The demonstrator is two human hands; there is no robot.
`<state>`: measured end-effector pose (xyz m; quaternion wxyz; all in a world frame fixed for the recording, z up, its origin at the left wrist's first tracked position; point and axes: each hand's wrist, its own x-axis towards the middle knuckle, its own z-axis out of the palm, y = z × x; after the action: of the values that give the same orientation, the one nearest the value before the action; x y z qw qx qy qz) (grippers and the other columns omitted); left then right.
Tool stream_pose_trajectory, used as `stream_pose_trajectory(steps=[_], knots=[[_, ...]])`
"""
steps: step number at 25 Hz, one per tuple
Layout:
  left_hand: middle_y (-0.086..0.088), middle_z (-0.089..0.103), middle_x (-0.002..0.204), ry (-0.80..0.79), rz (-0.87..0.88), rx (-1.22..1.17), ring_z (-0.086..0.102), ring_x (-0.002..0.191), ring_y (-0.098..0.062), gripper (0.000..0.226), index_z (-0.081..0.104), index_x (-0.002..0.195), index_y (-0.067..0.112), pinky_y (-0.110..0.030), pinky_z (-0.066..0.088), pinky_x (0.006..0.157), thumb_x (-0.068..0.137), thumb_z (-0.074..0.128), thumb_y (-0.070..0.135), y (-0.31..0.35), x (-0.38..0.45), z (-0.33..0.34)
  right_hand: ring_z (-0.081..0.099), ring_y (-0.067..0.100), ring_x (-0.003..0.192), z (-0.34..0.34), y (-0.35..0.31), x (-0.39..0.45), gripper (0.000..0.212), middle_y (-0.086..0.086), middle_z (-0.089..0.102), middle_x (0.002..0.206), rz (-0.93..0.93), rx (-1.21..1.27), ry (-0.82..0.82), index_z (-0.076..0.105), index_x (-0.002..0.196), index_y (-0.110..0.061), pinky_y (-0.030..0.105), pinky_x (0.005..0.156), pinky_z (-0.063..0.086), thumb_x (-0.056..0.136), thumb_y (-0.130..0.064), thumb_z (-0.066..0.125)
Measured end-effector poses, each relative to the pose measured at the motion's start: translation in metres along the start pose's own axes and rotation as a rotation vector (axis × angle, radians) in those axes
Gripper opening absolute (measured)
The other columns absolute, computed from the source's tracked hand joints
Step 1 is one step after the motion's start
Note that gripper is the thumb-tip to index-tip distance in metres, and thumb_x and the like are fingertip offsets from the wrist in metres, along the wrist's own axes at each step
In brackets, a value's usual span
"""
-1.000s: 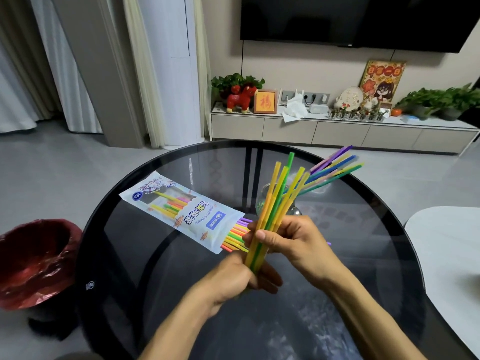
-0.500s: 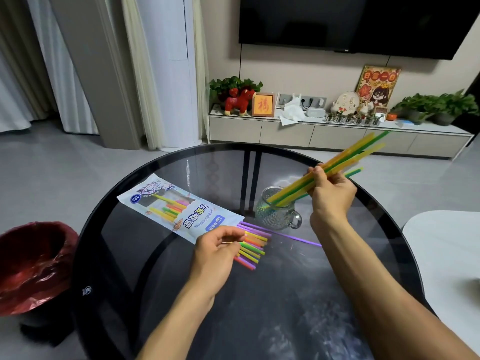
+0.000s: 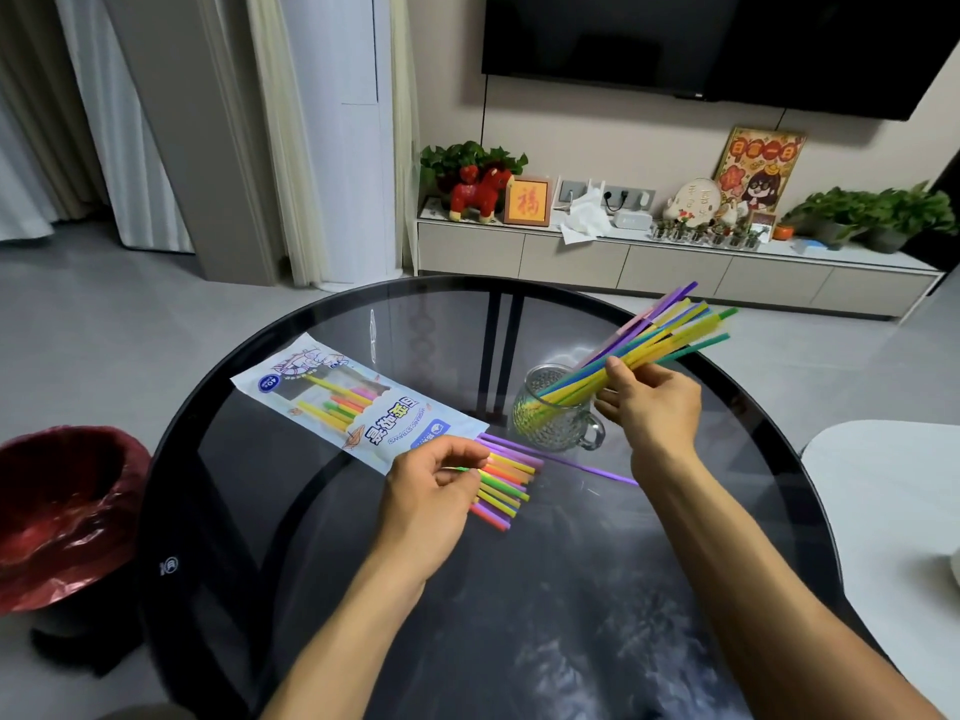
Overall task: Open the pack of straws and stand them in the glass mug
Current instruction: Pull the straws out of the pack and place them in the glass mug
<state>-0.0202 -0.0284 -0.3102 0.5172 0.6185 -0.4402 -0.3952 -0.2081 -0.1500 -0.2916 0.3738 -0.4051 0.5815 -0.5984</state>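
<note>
The glass mug (image 3: pixel 551 418) stands on the round dark glass table (image 3: pixel 597 589), right of centre. A bundle of yellow, green and purple straws (image 3: pixel 660 332) leans in it toward the upper right. My right hand (image 3: pixel 652 405) holds this bundle just above the rim, thumb on top and fingers under it. The white and blue straw pack (image 3: pixel 332 392) lies flat to the left, its open end toward me. Several coloured straws (image 3: pixel 506 483) stick out of that end. My left hand (image 3: pixel 431 491) pinches some of them. One purple straw (image 3: pixel 587 467) lies loose on the table near the mug.
A bin lined with a red bag (image 3: pixel 62 511) stands on the floor at the left. A white table (image 3: pixel 893 511) edges in at the right. A low cabinet with plants and ornaments (image 3: pixel 675 262) runs along the far wall.
My right hand has carried the bundle from in front of me to the mug, and its lower ends now sit inside. My left hand has moved to the pack's open end.
</note>
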Motion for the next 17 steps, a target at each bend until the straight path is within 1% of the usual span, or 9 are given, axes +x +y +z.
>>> stream_pose_trajectory(steps=[3, 5, 8, 10, 12, 13, 14, 15, 17], knots=[[0.006, 0.075, 0.085, 0.015, 0.043, 0.047, 0.069, 0.084, -0.013, 0.026, 0.072, 0.082, 0.021, -0.024, 0.055, 0.074, 0.084, 0.06, -0.001, -0.003, 0.0, -0.001, 0.065, 0.028, 0.059, -0.006, -0.008, -0.003, 0.023, 0.017, 0.067, 0.072, 0.028, -0.068, -0.043, 0.07, 0.08, 0.0, 0.037, 0.061, 0.06, 0.092, -0.018, 0.064], [0.012, 0.073, 0.084, 0.013, 0.158, 0.226, 0.068, 0.081, -0.009, 0.022, 0.071, 0.084, 0.023, -0.026, 0.057, 0.073, 0.085, 0.06, 0.004, -0.007, -0.001, 0.0, 0.064, 0.028, 0.056, -0.015, -0.012, -0.015, 0.024, 0.022, 0.069, 0.07, 0.051, -0.173, -0.144, 0.069, 0.076, 0.0, 0.04, 0.06, 0.06, 0.092, -0.017, 0.064], [0.013, 0.07, 0.095, -0.008, 0.351, 0.451, 0.063, 0.091, -0.01, 0.02, 0.068, 0.093, 0.028, -0.028, 0.053, 0.081, 0.086, 0.06, 0.011, -0.014, -0.003, 0.004, 0.065, 0.025, 0.051, -0.028, -0.006, -0.044, 0.022, 0.02, 0.072, 0.067, -0.095, -0.365, -0.368, 0.072, 0.074, -0.003, 0.042, 0.055, 0.06, 0.091, -0.014, 0.063], [0.008, 0.062, 0.123, -0.065, 0.416, 0.672, 0.052, 0.116, -0.016, 0.028, 0.062, 0.114, 0.031, -0.026, 0.04, 0.099, 0.087, 0.059, 0.021, -0.023, -0.003, 0.01, 0.069, 0.024, 0.06, -0.034, 0.011, -0.054, 0.016, 0.008, 0.073, 0.068, -0.286, -0.586, -0.399, 0.072, 0.076, -0.013, 0.041, 0.057, 0.058, 0.089, -0.019, 0.064], [0.005, 0.029, 0.156, -0.18, 0.311, 0.89, 0.021, 0.145, -0.02, 0.05, 0.039, 0.141, 0.034, -0.036, 0.017, 0.118, 0.092, 0.051, 0.038, -0.032, -0.004, 0.009, 0.068, 0.027, 0.084, -0.035, 0.031, -0.052, 0.009, 0.001, 0.074, 0.087, -0.491, -1.0, -0.337, 0.071, 0.088, -0.022, 0.037, 0.066, 0.052, 0.086, -0.025, 0.062], [0.006, 0.013, 0.162, -0.235, 0.243, 0.953, 0.006, 0.149, -0.02, 0.058, 0.027, 0.147, 0.035, -0.04, 0.007, 0.121, 0.094, 0.046, 0.045, -0.035, -0.004, 0.008, 0.064, 0.03, 0.094, -0.034, 0.041, -0.05, 0.013, 0.001, 0.072, 0.098, -0.521, -1.186, -0.332, 0.068, 0.095, -0.024, 0.038, 0.071, 0.049, 0.087, -0.026, 0.059], [0.007, 0.006, 0.163, -0.265, 0.21, 0.975, -0.001, 0.15, -0.019, 0.061, 0.02, 0.15, 0.036, -0.043, 0.004, 0.122, 0.095, 0.043, 0.049, -0.037, -0.005, 0.006, 0.059, 0.032, 0.1, -0.034, 0.049, -0.047, 0.016, 0.002, 0.068, 0.106, -0.509, -1.314, -0.348, 0.065, 0.101, -0.022, 0.039, 0.075, 0.047, 0.088, -0.025, 0.056], [0.008, 0.007, 0.163, -0.271, 0.214, 0.976, -0.001, 0.15, -0.017, 0.062, 0.019, 0.15, 0.035, -0.043, 0.005, 0.122, 0.095, 0.042, 0.05, -0.038, -0.005, 0.005, 0.057, 0.032, 0.101, -0.034, 0.055, -0.044, 0.017, 0.004, 0.065, 0.109, -0.488, -1.392, -0.365, 0.063, 0.104, -0.021, 0.039, 0.077, 0.044, 0.089, -0.023, 0.054], [0.011, 0.017, 0.159, -0.265, 0.266, 0.974, 0.006, 0.148, -0.016, 0.057, 0.027, 0.147, 0.034, -0.04, 0.012, 0.12, 0.094, 0.044, 0.05, -0.036, -0.006, 0.003, 0.056, 0.031, 0.099, -0.034, 0.063, -0.042, 0.014, 0.004, 0.062, 0.108, -0.498, -1.43, -0.394, 0.059, 0.102, -0.019, 0.039, 0.075, 0.039, 0.09, -0.019, 0.053]])
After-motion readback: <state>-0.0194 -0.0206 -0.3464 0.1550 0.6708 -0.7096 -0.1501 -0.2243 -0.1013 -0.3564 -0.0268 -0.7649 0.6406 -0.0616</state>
